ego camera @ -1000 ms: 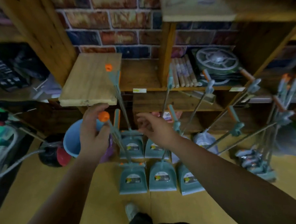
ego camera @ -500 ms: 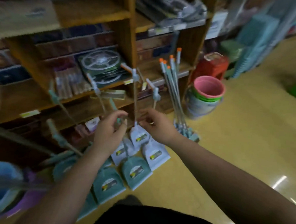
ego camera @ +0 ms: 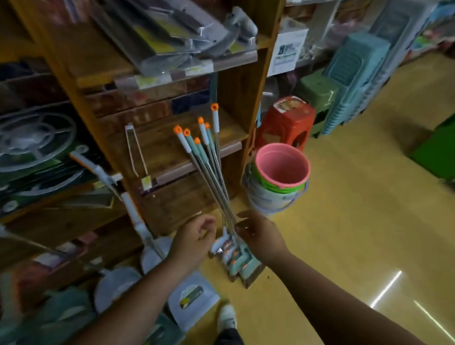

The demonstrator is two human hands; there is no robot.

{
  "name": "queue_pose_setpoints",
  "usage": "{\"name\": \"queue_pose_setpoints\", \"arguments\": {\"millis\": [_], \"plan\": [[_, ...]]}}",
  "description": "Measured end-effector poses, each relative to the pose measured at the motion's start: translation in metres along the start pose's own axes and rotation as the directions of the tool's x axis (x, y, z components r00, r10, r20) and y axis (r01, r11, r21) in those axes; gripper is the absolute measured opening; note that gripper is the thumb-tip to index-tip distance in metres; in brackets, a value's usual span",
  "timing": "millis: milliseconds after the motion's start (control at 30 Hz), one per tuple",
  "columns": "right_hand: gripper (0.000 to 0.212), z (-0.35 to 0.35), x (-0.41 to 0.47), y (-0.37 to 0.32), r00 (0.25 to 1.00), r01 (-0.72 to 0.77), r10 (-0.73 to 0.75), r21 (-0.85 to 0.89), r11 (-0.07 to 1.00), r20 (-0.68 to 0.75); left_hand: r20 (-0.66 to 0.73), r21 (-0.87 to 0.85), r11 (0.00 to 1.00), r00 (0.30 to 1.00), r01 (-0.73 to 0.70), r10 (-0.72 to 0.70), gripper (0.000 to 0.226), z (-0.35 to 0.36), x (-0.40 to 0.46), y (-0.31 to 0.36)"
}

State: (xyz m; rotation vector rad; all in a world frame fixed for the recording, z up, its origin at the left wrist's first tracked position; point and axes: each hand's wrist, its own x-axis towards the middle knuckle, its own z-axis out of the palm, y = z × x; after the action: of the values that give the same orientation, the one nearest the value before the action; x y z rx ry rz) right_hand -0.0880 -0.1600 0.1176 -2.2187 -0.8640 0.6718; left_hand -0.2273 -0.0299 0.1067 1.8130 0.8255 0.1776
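Note:
A bundle of several thin metal poles (ego camera: 208, 168) with orange tips and teal or white grips leans against the wooden shelf unit (ego camera: 242, 75). Their teal heads (ego camera: 239, 261) stand together on the floor. My right hand (ego camera: 260, 236) is at the lower part of the poles, its fingertips against them; whether it grips them is unclear. My left hand (ego camera: 194, 240) hovers just left of the bundle with fingers curled in, holding nothing. White and teal dustpans (ego camera: 191, 297) lie on the floor below my left arm.
Stacked buckets, the top one pink (ego camera: 282, 170), stand right of the shelf post. Behind them are a red stool (ego camera: 287, 122) and tall stacks of teal stools (ego camera: 356, 65). Packaged goods fill the shelves. Yellow floor (ego camera: 363, 232) spreads to the right. My shoe (ego camera: 226, 317) is below.
My view swung right along the shelf. Both hands left the dustpan handles and moved to the foot of the orange-tipped pole bundle, which is now central.

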Motion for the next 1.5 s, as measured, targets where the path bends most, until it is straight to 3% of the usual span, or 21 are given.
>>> {"name": "queue_pose_setpoints", "arguments": {"millis": [200,433,567,667,767,833,967,1100,1267,1433,1500], "plan": [[0.025,-0.023,0.141,0.035,0.997,-0.067,0.066,-0.038,0.997,-0.026,-0.141,-0.132,0.978,0.974,0.160,-0.178,0.013,0.020,0.142,0.022],[0.035,0.025,0.306,0.058,0.978,-0.025,0.057,-0.156,0.987,0.199,-0.262,-0.051,0.945,0.908,0.324,-0.326,0.028,0.022,0.268,0.004],[0.027,0.062,0.394,0.085,0.963,-0.066,0.101,-0.143,0.987,0.249,-0.388,0.084,0.946,0.885,0.312,-0.257,0.035,0.017,0.332,-0.019],[0.024,0.088,0.437,0.097,0.960,-0.056,0.089,-0.130,0.990,0.265,-0.536,0.184,0.931,0.826,0.316,-0.174,0.051,0.005,0.373,-0.016],[0.030,0.111,0.457,0.101,0.951,0.030,0.012,-0.131,0.991,0.309,-0.644,0.323,0.898,0.765,0.299,-0.023,0.063,-0.013,0.406,-0.010],[0.040,0.126,0.465,0.107,0.939,0.115,-0.053,-0.167,0.979,0.339,-0.668,0.428,0.828,0.744,0.362,0.020,0.065,-0.023,0.427,-0.005],[0.037,0.139,0.477,0.109,0.933,0.160,-0.066,-0.244,0.956,0.352,-0.609,0.520,0.701,0.787,0.488,-0.096,0.064,-0.031,0.451,-0.002],[0.030,0.131,0.486,0.112,0.917,0.208,-0.115,-0.213,0.955,0.381,-0.538,0.478,0.747,0.826,0.462,-0.166,0.062,-0.025,0.451,-0.014],[0.027,0.082,0.477,0.129,0.893,0.217,-0.151,-0.112,0.970,0.424,-0.567,0.488,0.772,0.821,0.407,-0.074,0.049,-0.020,0.438,-0.008],[0.013,0.033,0.453,0.172,0.915,0.047,-0.036,-0.017,0.999,0.402,-0.593,0.465,0.816,0.805,0.344,-0.001,0.045,-0.010,0.422,-0.009],[0.015,0.033,0.455,0.180,0.898,0.044,-0.031,-0.020,0.999,0.439,-0.579,0.447,0.830,0.816,0.332,-0.014,0.048,-0.009,0.426,-0.012]]}}
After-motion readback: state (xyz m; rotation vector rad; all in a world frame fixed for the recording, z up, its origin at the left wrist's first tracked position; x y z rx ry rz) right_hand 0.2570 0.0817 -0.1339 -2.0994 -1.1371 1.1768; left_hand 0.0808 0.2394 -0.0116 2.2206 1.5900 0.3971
